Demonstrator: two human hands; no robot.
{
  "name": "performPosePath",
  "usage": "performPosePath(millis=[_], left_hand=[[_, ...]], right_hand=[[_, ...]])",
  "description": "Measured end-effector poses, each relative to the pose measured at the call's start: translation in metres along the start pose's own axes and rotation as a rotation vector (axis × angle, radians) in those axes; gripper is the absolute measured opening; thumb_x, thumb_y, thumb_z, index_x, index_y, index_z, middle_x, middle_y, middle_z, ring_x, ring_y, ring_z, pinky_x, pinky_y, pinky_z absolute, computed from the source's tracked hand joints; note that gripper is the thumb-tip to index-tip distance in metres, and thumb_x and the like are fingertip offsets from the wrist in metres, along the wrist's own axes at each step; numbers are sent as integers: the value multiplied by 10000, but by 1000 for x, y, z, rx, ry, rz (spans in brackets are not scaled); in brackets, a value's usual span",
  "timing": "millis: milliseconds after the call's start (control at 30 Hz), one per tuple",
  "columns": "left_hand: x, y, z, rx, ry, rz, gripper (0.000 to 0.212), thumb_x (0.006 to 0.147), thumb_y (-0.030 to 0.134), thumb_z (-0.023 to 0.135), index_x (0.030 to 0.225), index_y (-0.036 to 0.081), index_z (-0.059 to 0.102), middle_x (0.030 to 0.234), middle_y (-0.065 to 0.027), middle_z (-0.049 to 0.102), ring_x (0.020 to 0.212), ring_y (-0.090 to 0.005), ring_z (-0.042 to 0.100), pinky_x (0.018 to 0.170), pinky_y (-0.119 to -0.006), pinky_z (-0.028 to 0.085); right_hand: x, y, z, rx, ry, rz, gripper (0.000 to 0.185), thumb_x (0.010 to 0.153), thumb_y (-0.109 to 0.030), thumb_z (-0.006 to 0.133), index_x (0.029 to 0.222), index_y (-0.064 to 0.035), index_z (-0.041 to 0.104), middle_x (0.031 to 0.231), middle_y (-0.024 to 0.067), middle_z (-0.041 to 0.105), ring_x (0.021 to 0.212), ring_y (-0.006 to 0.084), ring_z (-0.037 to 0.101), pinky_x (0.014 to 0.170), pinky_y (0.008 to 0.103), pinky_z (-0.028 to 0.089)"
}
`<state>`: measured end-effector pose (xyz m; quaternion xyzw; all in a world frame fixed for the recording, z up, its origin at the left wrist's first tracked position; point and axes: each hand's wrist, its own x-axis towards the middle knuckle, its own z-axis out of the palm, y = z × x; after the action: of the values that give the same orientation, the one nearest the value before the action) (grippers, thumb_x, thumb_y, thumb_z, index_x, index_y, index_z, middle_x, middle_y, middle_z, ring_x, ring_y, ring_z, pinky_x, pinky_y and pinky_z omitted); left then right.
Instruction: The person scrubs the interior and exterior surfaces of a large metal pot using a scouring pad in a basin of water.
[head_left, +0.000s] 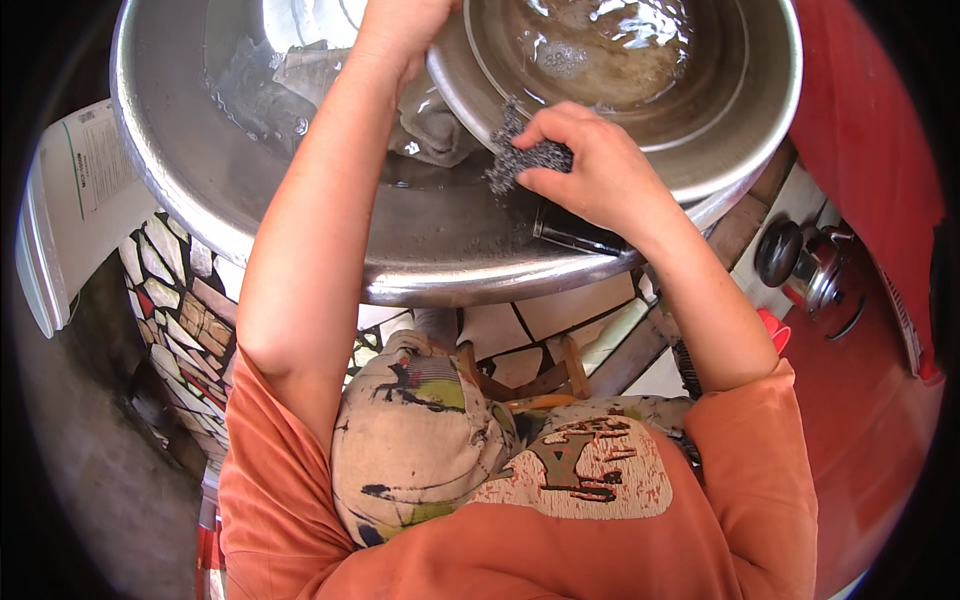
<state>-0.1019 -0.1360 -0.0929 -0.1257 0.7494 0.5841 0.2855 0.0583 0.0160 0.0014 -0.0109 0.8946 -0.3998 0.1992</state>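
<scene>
My right hand (581, 161) pinches a dark grey wire-mesh scrubber (529, 154) against the near left rim of a round metal pot (469, 94). Shallow brownish water (622, 67) with some foam lies in that pot, which sits inside a wide metal basin (435, 232). At the top edge of the view my left hand (411, 26) grips the pot's left side; most of its fingers are out of view. Left of the pot, a wet grey cloth (435, 135) lies in the basin's water. By my right wrist, a dark, shiny handle-like piece (577, 232) is partly covered.
A white container with writing (94, 187) stands left of the basin. A lidded metal pot (814, 262) is on the right, by a red surface (847, 420). Below the basin are stone-pieced flooring (180, 300) and a small wooden stool (547, 375) near my legs.
</scene>
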Motion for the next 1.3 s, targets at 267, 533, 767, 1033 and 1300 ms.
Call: performPosePath(millis=[267,533,767,1033,1300], left_hand=[[-18,2,-6,182,-115,115,310,827,275,596,1015,29,612,783,-57,619,620,-147,555,527,-296,437],[-16,-14,-8,173,-49,130,310,807,231,612,958,-40,614,733,-72,623,606,-132,554,512,-290,419],[-35,-17,-14,189,61,163,331,782,226,618,930,-69,642,756,-115,651,664,-152,590,616,-316,476],[-42,-10,-9,276,64,69,228,795,152,610,889,-52,651,715,-76,624,535,-129,538,489,-286,420],[-58,19,-60,268,-41,-39,665,764,374,733,1228,-58,534,939,-122,642,701,-168,621,592,-268,525]], right_hand=[[-18,-2,-35,-222,-225,102,285,712,-156,744,962,-75,634,984,110,609,999,318,560,855,402,456],[4,8,9,-162,-52,-84,266,729,-161,750,917,-54,594,931,117,607,895,331,599,751,400,475],[18,0,15,-190,-138,-72,250,750,-220,727,899,-82,581,906,130,600,859,343,609,744,433,483],[50,-11,39,-32,154,-193,211,750,-160,697,855,-65,542,871,105,573,841,328,581,714,419,457],[4,17,-16,-200,-421,-117,208,725,-114,723,856,-88,563,904,67,581,912,289,573,765,398,454]])
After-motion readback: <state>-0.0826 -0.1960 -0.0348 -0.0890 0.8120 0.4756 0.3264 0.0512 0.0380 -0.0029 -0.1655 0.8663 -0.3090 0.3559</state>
